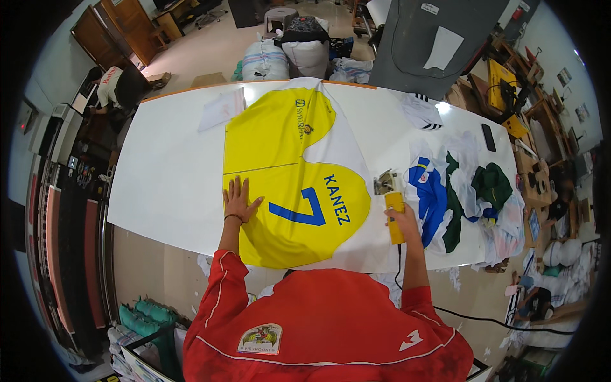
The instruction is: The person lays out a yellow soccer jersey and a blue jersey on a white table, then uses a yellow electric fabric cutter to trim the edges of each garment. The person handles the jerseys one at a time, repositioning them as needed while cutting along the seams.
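Yellow cloth [264,137] is laid left of right hand [407,224], long axis directed away from body. Curved edge is best reached by right hand, wrapped around cutter [395,202]; left edge is covered by left hand [238,200], fingers spread.

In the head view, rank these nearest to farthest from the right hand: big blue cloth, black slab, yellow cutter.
1. Yellow cutter: in the right hand.
2. Big blue cloth: just rightward.
3. Black slab: near the table's far right corner.
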`<state>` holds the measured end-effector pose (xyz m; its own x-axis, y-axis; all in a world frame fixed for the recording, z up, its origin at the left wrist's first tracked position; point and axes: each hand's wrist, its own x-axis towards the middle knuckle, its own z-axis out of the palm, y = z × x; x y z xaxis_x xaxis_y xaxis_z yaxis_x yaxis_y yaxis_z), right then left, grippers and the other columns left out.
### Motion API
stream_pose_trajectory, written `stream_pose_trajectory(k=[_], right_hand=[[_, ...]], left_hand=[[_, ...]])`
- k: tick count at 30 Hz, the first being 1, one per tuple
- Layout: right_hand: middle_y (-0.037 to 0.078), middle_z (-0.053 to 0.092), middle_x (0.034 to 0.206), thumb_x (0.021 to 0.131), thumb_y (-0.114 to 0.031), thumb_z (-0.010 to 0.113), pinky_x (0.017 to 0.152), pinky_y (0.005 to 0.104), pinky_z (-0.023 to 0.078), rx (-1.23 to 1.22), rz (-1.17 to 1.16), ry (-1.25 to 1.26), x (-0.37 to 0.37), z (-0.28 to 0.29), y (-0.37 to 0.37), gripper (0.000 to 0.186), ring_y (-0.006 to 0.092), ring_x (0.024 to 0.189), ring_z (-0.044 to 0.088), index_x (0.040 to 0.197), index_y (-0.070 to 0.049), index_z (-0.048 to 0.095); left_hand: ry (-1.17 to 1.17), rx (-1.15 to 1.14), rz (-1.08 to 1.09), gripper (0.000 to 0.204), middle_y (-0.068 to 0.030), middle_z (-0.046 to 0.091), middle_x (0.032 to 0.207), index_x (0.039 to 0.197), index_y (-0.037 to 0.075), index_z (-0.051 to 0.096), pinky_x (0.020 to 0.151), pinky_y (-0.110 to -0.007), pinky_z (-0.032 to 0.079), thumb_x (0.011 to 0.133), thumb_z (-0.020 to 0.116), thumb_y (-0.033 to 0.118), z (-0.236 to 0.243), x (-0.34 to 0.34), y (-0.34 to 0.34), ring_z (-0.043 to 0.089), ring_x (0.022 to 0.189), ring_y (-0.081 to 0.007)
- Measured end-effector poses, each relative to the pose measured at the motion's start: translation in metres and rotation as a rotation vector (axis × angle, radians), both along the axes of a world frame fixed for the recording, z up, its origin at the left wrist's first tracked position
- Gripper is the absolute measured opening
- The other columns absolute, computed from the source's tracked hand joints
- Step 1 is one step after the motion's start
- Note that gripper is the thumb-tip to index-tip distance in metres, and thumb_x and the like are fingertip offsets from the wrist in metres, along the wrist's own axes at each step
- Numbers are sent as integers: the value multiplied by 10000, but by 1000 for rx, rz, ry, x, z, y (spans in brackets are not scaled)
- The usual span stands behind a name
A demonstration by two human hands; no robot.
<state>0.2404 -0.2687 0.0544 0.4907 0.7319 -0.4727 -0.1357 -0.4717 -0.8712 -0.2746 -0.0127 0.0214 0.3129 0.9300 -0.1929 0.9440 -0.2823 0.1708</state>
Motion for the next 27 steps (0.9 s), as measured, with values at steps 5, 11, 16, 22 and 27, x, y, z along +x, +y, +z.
stream_pose_trajectory(k=[5, 11, 16, 22, 27], right_hand=[[114, 677, 932, 857, -193, 824, 591, 363, 609, -62, 34, 48, -23, 4, -17, 438, 231, 665, 693, 1187, 15, 625], [99, 660, 953, 844, -199, 823, 593, 380, 620, -189, 75, -90, -32, 30, -46, 472, 228, 699, 688, 1210, 1, 605], [134, 695, 958, 826, -211, 834, 621, 386, 603, -198, 13, -100, -41, 23, -87, 488, 224, 757, 715, 1197, 20, 618], [176, 738, 1041, 811, -284, 848, 784, 428, 600, -276, 1, -309, -57, 17, -125, 540, 287, 865, 741, 1203, 15, 629], [238, 761, 1071, 809, -347, 834, 868, 493, 581, -362, 21, -475, -81, 41, -146, 589, 405, 957, 757, 1249, -21, 618]], left_hand=[[39, -2, 72, 1090, -197, 70, 1820, 1748, 146, 189, 1313, -659, 56, 954, 580, 783, 2, -15, -26, 36, 1679, -406], [49, 11, 182, 1133, -250, 32, 1808, 1749, 140, 171, 1304, -676, 43, 929, 619, 782, 1, -38, -76, 6, 1663, -478], [52, -57, -1, 1270, -286, 12, 1795, 1742, 148, 217, 1280, -721, 12, 803, 701, 852, 18, -3, -149, -32, 1641, -543], [46, -114, 68, 1345, -302, -32, 1790, 1742, 174, 224, 1265, -745, 17, 725, 741, 886, 12, -17, -207, -68, 1623, -582], [111, -141, 71, 1306, -306, 3, 1786, 1739, 179, 229, 1269, -741, 59, 753, 749, 859, 22, -27, -225, -22, 1624, -584]])
